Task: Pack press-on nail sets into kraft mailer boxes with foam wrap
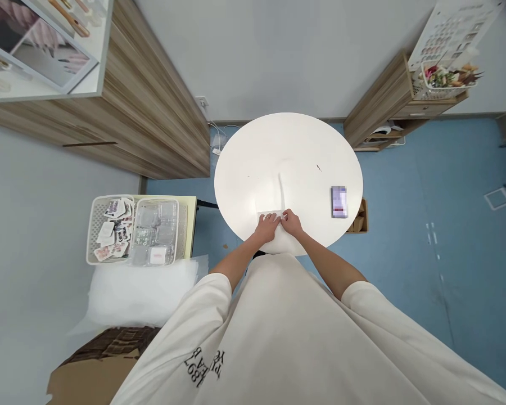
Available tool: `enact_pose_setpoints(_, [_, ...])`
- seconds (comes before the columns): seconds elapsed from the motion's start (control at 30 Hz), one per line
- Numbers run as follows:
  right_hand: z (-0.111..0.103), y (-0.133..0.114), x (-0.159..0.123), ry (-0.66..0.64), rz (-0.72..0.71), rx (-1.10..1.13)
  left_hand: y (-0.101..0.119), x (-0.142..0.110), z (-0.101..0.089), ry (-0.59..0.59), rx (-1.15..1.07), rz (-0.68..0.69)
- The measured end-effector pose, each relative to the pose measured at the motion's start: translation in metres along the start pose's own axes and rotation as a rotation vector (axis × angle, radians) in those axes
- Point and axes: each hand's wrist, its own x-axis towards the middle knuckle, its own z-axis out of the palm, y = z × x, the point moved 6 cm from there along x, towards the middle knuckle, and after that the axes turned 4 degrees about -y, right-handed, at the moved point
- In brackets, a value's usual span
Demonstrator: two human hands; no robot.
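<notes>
A thin white sheet (283,196) lies on the round white table (253,152) near its front edge, and its outline is faint against the white top. One raised edge runs away from me as a narrow strip. Across the near part of the sheet, my left hand (267,228) rests with its fingers stretched out flat, a ring on one of them. Close beside it, my right hand (292,223) has its fingertips pinched together at the sheet's edge. What lies under the sheet, if anything, cannot be seen.
A phone (339,202) lies on the table's right side. Two baskets, one with printed cards (118,211), one with clear boxes (157,233), stand at left above stacked translucent white sheets (143,292). Wooden cabinets (164,101) flank the table; a cardboard box (357,219) sits below.
</notes>
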Motion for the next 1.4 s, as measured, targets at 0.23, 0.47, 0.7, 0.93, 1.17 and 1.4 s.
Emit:
enact_pose_setpoints(0.23, [0.002, -0.010, -0.005, -0.068, -0.071, -0.081, -0.014, -0.015, -0.011, 0.140, -0.202, -0.073])
enact_pose_setpoints(0.47, [0.010, -0.022, -0.008, -0.097, -0.132, -0.316, -0.053, -0.036, -0.002, 0.274, -0.575, -0.578])
enact_pose_setpoints(0.7, [0.014, -0.031, -0.009, -0.056, -0.146, -0.512, -0.073, -0.028, 0.012, 0.255, -0.924, -0.846])
enact_pose_setpoints(0.93, [0.015, -0.030, -0.008, -0.088, -0.097, -0.531, -0.082, -0.021, 0.015, 0.086, -0.918, -0.976])
enact_pose_setpoints(1.17, [0.014, -0.027, -0.008, -0.070, -0.117, -0.498, -0.079, -0.014, 0.012, 0.113, -0.890, -0.811])
enact_pose_setpoints(1.4, [0.012, -0.021, -0.004, -0.077, -0.107, -0.396, -0.053, 0.006, 0.006, 0.062, -0.937, -0.653])
